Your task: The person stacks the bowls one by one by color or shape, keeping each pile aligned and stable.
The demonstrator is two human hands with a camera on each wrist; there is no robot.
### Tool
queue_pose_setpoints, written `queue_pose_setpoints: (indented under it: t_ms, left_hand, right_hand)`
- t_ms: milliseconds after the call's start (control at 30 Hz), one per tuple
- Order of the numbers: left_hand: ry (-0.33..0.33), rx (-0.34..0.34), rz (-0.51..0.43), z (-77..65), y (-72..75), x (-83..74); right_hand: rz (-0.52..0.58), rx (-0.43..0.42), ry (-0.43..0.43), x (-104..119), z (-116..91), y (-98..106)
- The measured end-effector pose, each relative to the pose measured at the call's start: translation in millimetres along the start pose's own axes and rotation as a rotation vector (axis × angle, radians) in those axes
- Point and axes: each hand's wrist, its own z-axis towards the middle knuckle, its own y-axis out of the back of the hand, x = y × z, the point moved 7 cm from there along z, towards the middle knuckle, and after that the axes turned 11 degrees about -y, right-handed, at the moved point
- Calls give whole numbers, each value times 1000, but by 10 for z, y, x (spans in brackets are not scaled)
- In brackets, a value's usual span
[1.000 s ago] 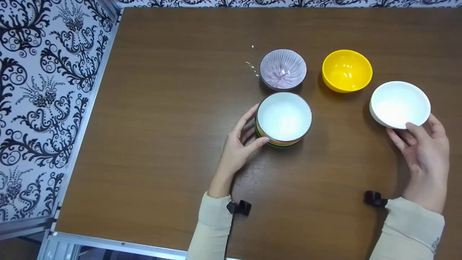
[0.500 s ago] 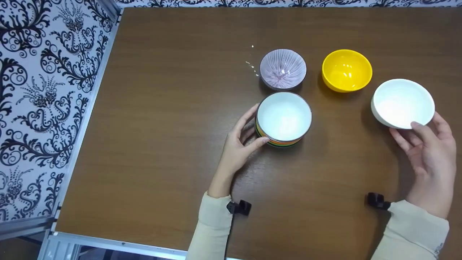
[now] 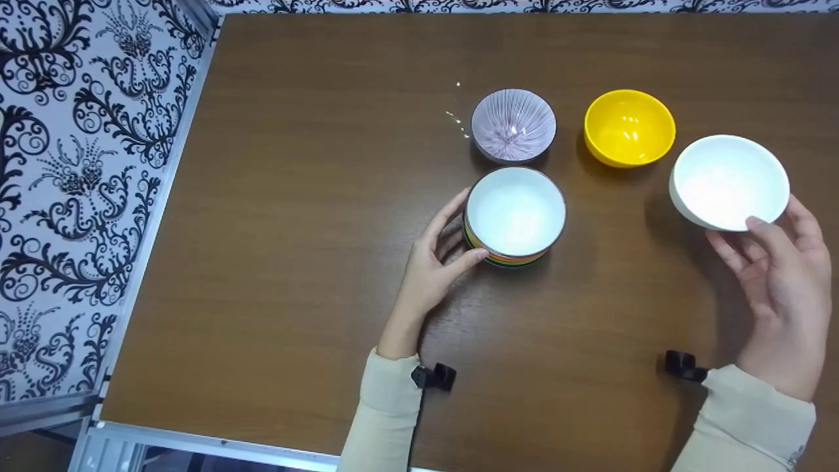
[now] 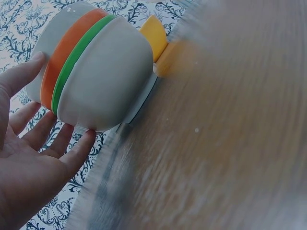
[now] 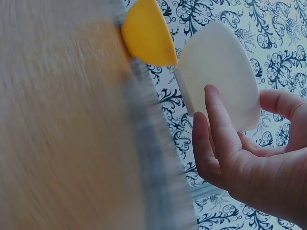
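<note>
My left hand (image 3: 429, 265) holds the side of a stack of nested bowls (image 3: 516, 211), thumb at the near rim and fingers around the left. The top bowl is white inside. In the left wrist view an orange bowl (image 4: 57, 69) and a green rim (image 4: 72, 62) show in the stack above a whitish bowl (image 4: 108, 76). At the right, my right hand (image 3: 783, 282) grips a white bowl (image 3: 729, 182), thumb over the near rim, fingers on its outer side. The right wrist view has this white bowl (image 5: 218, 72) raised off the table and tilted.
Behind the stack stands a lilac striped bowl (image 3: 514, 124), with small white specks (image 3: 457, 121) on the table to its left. A yellow bowl (image 3: 629, 128) stands behind and left of the held one. The brown table (image 3: 295, 229) ends at a pale left edge.
The right hand has lifted the white bowl, which has shifted slightly right and then farther back. The left hand and the stack have stayed put.
</note>
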Motion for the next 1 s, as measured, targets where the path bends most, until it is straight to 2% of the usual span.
queue_pose_setpoints:
  t_ms: [567, 1000]
  left_hand:
    - [6, -10, -9, -24, 9, 13]
    - [30, -24, -22, -40, 18, 40]
  right_hand:
    - [-64, 161, -9, -122, -55, -252]
    - [-84, 240, -51, -266, -92, -458]
